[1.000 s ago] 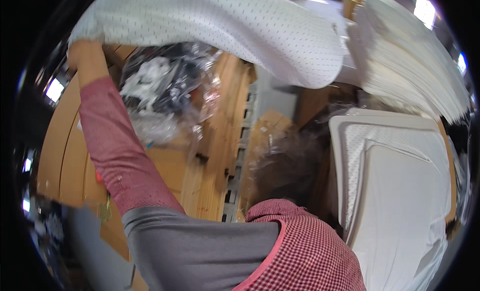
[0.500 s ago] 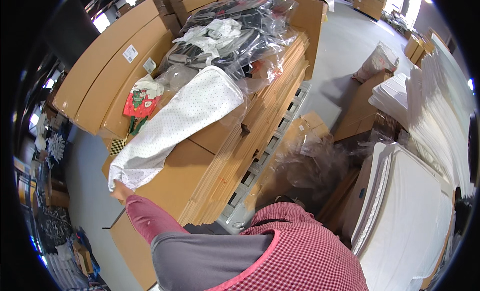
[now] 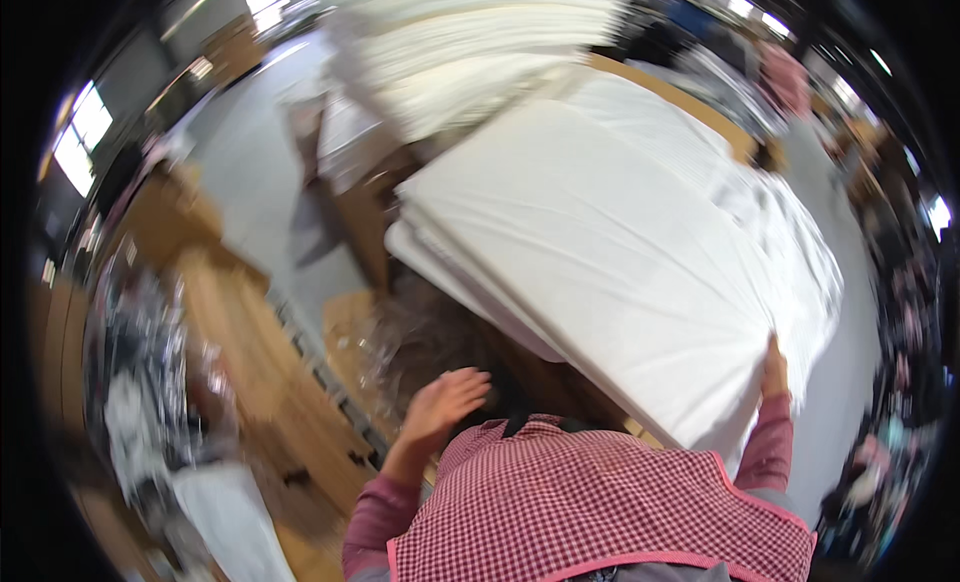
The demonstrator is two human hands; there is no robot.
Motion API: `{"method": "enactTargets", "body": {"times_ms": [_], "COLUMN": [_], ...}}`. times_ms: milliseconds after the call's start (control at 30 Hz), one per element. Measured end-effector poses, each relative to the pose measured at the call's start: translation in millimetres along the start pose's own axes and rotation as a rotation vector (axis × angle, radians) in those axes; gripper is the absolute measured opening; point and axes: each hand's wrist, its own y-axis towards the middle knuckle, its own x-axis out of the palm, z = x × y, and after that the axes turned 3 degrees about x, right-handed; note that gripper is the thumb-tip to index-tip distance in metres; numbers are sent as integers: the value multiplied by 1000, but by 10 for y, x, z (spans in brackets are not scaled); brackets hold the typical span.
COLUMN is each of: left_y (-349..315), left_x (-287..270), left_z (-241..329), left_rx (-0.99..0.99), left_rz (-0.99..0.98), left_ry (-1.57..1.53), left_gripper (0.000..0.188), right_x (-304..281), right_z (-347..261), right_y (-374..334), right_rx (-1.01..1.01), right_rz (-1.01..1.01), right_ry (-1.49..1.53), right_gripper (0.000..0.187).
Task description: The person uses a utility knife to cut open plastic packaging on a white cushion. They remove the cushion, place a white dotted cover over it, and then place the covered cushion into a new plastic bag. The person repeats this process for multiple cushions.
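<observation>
A large white cloth-covered pad (image 3: pixel 610 252) lies across a stack in front of me and to the right. My right hand (image 3: pixel 776 370) is closed at its near right edge, gripping the white cloth (image 3: pixel 800 252); creases fan out from the fingers, which are partly hidden. My left hand (image 3: pixel 447 404) hovers in front of my checked apron, open and holding nothing, its fingers stretched to the right. At the lower left a white cover (image 3: pixel 235 522) lies on the cardboard stack, blurred and away from both hands.
Flat cardboard (image 3: pixel 285 402) is piled on the left, with plastic-wrapped goods beside it. Crumpled clear plastic (image 3: pixel 390 347) lies between the stacks. Beyond the pad rises a tall pile of white sheets (image 3: pixel 480 62). Grey floor (image 3: pixel 255 172) runs along the far left.
My view has swung right, from the cardboard stack to the white pad. My left hand has let go of the dotted white cover. My right hand has come into view, gripping white cloth.
</observation>
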Motion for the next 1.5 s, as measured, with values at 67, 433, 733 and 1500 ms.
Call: {"method": "enactTargets", "body": {"times_ms": [67, 433, 733, 1500], "left_y": [732, 1525, 960, 3635], "left_x": [457, 1601, 2542, 3756], "left_z": [-409, -856, -1618, -3057], "left_rx": [-266, -469, -1245, -74], "left_rz": [-3, -228, -710, -1164], "left_ry": [85, -7, 336, 1588], "left_gripper": [92, 49, 45, 28], "right_x": [-52, -1171, -3391, -2039], "right_z": [-18, 851, 223, 1832], "right_y": [-211, -2331, -3124, -5449], "right_rx": [72, 228, 37, 583], "right_rz": [261, 984, 625, 876], "right_ry": [138, -232, 171, 73], "right_gripper": [82, 72, 74, 60]}}
